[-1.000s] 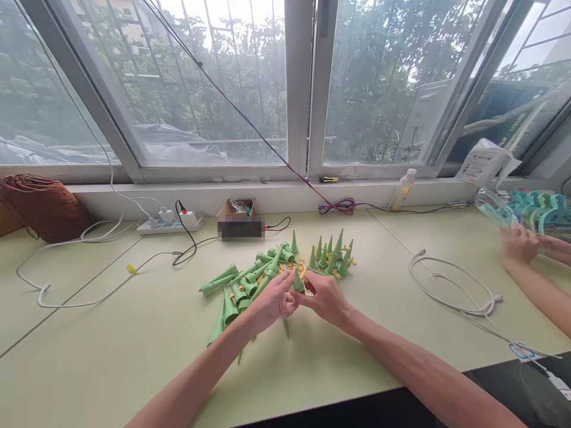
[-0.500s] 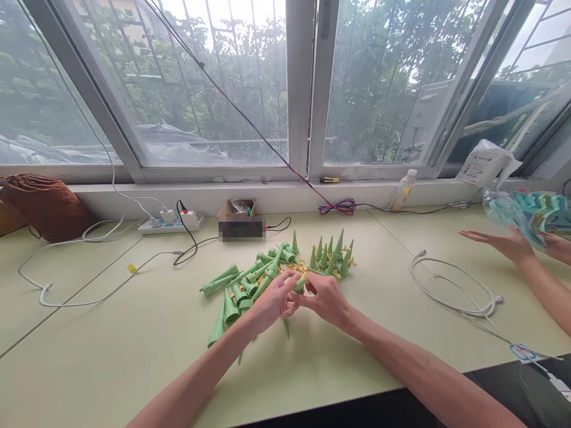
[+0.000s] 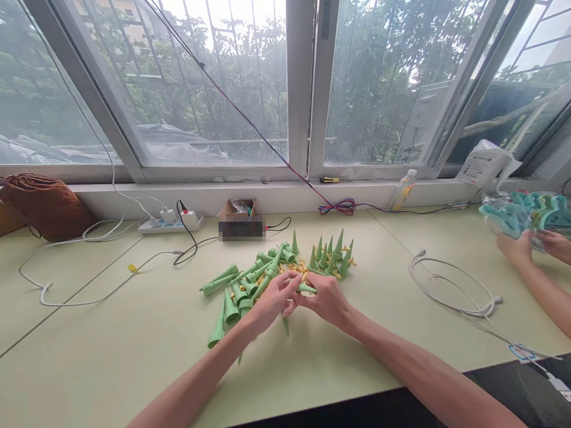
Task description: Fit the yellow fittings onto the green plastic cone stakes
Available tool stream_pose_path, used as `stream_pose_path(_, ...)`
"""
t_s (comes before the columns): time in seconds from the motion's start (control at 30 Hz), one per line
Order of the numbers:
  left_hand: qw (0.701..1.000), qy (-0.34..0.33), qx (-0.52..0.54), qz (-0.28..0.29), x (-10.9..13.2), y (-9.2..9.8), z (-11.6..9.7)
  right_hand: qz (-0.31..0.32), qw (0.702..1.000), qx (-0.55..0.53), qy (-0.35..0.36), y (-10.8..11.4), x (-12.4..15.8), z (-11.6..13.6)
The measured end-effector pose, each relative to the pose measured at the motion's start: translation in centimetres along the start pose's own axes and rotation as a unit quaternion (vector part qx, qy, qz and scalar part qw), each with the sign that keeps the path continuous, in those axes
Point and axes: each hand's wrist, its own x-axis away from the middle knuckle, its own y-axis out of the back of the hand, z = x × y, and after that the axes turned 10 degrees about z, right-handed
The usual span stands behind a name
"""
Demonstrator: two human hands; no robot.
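Note:
My left hand [image 3: 280, 292] and my right hand [image 3: 328, 295] meet over the table, their fingers closed around one green plastic watering spike [image 3: 307, 288]. Part of this spike is hidden by my fingers. A small yellow valve piece [image 3: 305, 277] shows at my fingertips; whether it is joined to the spike I cannot tell. Left of my hands lies a loose heap of green spikes [image 3: 231, 309], with small yellow valves [image 3: 294, 268] scattered behind my fingers. Beyond my right hand, a group of spikes [image 3: 339, 246] stands upright, points up, some with yellow valves at the base.
At the right, another person's hands [image 3: 517, 249] hold teal items in clear plastic. A coiled white cable [image 3: 455, 309] lies between us. A power strip [image 3: 172, 223], a small cardboard box [image 3: 238, 208] and a bottle [image 3: 404, 191] stand along the window sill.
The green spike between my hands has turned and now lies more sideways, pointing toward my right hand. The other person's near hand has moved onto the plastic-wrapped teal items.

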Motion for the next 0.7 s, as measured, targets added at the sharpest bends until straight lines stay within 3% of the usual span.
stream_pose_path(0.7,0.999,-0.012,-0.026,-0.034,-0.19,0.83,0.14,0.039,0.998,-0.056,-0.009,-0.20,0.07,-0.10)
